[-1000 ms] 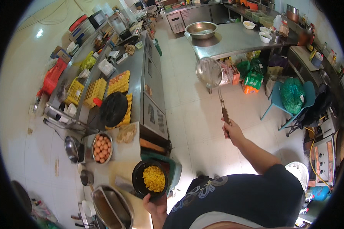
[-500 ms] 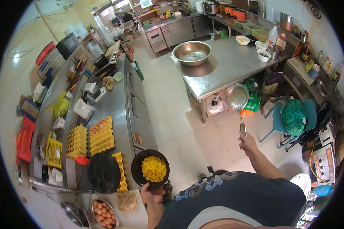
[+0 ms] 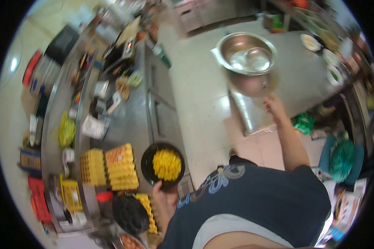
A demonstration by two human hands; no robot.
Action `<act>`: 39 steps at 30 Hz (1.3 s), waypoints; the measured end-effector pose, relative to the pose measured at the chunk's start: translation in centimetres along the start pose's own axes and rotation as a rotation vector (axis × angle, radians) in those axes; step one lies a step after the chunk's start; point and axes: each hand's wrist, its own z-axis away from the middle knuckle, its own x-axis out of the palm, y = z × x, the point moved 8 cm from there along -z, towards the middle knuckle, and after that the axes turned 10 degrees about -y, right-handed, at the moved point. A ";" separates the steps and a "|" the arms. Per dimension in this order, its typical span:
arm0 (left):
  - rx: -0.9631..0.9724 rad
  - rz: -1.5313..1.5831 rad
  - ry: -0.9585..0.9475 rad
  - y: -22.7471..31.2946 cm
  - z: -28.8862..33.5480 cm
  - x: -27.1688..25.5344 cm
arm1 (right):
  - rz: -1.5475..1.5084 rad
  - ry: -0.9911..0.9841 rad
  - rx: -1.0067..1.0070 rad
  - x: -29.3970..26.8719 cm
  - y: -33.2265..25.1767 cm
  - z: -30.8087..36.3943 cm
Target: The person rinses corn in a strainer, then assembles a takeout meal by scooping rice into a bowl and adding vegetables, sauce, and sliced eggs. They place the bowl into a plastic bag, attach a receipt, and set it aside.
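My left hand [image 3: 164,196] grips the near edge of a black bowl [image 3: 146,166]. Yellow corn kernels [image 3: 167,164] fill the middle of this bowl. With my right arm stretched forward, my right hand [image 3: 274,107] is closed round the handle of a round metal scoop [image 3: 258,60]. Motion blur hides whether its head is mesh or solid. In the picture the scoop's head overlaps a wide steel basin [image 3: 232,45]; I cannot tell whether it is inside or above it.
The basin stands at the corner of a steel table [image 3: 295,79], with white bowls [image 3: 335,76] to its right. On the left counter are yellow egg trays [image 3: 122,166] and a black moulded pan [image 3: 131,213]. A teal chair [image 3: 359,159] bears a green bag [image 3: 342,159].
My right hand has carried the scoop forward and up from beside the table to the basin. The view has shifted, and the black bowl stays in my left hand.
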 end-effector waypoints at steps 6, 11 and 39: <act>0.175 0.069 -0.049 2.9 -10.3 4.9 | -0.052 -0.102 0.238 2.1 0.4 -16.3; 0.112 0.123 0.071 4.4 -19.7 4.4 | -0.050 -0.037 0.272 0.5 3.6 -19.4; -0.193 -0.101 -0.174 11.9 -73.9 29.1 | 0.041 -0.970 0.136 48.8 -9.8 -56.6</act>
